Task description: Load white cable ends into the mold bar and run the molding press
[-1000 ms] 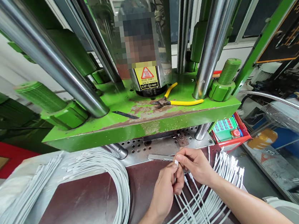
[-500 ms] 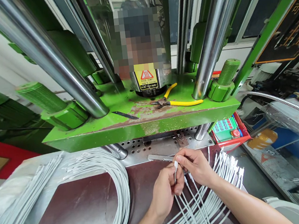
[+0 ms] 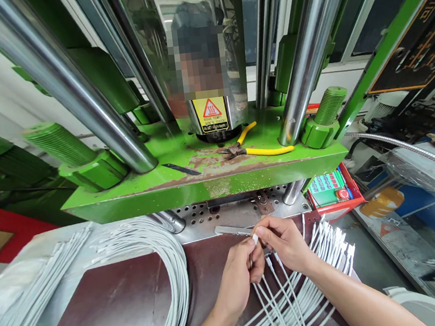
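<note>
Pinching white plug (image 3: 255, 238) in left grip (image 3: 236, 273) and right grip (image 3: 284, 240) before press (image 3: 190, 195), with pliers (image 3: 269, 151) atop it, cables (image 3: 304, 299) before it.

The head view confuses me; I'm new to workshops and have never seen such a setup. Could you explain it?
There's no robot: a camera worn on a person's head looks forward and down. The left hand grips a small white cable end; the right hand meets it there, its exact grip partly hidden. More white cables lie below and beside them, and a looped bundle sits left, partly over a brown board. Behind stands a green machine, with yellow-handled pliers on its ledge near a high-temperature label.
</note>
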Motion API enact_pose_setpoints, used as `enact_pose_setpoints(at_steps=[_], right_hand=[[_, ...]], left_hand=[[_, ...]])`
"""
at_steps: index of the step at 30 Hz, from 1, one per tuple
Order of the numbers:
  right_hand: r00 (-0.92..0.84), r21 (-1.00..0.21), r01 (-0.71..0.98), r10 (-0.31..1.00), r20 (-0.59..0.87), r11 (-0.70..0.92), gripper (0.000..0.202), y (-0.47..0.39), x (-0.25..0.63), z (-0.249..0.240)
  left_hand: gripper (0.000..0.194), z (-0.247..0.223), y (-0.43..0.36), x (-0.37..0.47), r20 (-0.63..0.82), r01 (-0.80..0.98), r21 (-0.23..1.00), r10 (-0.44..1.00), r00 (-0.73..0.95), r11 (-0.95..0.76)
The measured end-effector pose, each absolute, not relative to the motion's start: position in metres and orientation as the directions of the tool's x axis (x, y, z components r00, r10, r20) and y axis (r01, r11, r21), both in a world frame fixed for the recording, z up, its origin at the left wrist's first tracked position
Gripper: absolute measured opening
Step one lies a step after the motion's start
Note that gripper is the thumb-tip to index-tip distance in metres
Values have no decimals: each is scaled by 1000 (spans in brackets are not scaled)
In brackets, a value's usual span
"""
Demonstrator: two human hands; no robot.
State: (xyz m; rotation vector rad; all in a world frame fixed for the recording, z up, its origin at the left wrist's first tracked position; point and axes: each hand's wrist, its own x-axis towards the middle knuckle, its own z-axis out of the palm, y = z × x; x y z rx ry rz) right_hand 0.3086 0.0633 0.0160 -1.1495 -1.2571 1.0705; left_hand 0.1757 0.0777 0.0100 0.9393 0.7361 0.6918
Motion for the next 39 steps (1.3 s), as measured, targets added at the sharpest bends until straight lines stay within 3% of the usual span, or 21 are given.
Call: enact_pose_setpoints(at_steps=[22, 30, 39], right_hand=[[38, -988, 33, 988, 151, 150, 30, 62, 307, 20], [91, -995, 35, 992, 93, 91, 33, 68, 308, 9], [196, -995, 26, 975, 101, 98, 41, 78, 316, 3]], left_hand=[[34, 5, 78, 174, -241, -201, 887, 789, 565, 415], [32, 19, 78, 179, -307, -263, 794, 735, 604, 548], [24, 17, 84, 177, -242, -364, 752, 744, 623, 549]])
